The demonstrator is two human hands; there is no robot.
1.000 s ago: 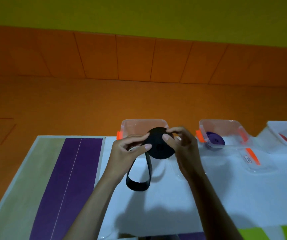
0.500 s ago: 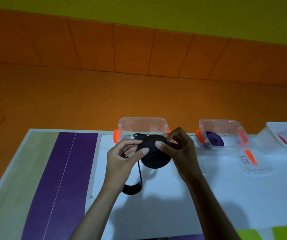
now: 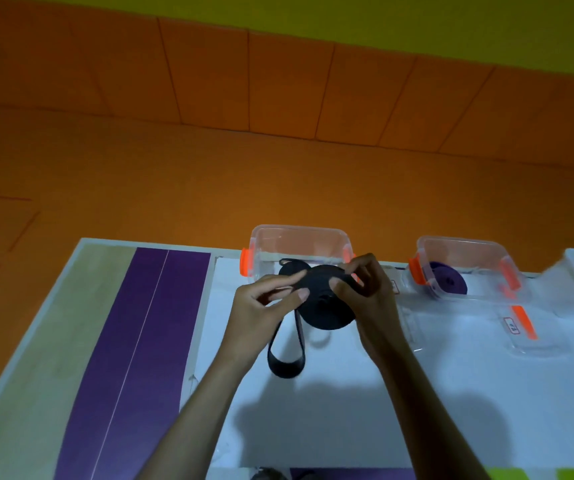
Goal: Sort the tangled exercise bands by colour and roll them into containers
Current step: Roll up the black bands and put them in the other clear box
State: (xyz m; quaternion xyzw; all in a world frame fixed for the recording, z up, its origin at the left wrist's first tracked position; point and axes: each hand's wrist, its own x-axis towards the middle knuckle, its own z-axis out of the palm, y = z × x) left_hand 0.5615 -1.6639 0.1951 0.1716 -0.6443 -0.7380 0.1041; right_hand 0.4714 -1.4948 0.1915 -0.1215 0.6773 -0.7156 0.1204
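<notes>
Above the white counter (image 3: 347,420), a loose tail of the black band (image 3: 325,311) is hanging down. The left hand (image 3: 261,306) and right hand (image 3: 368,292) are pinching its coil, winding it. Next, I reckon, the tail needs rolling in, then the coil is going into the clear box (image 3: 299,237) just behind.
</notes>
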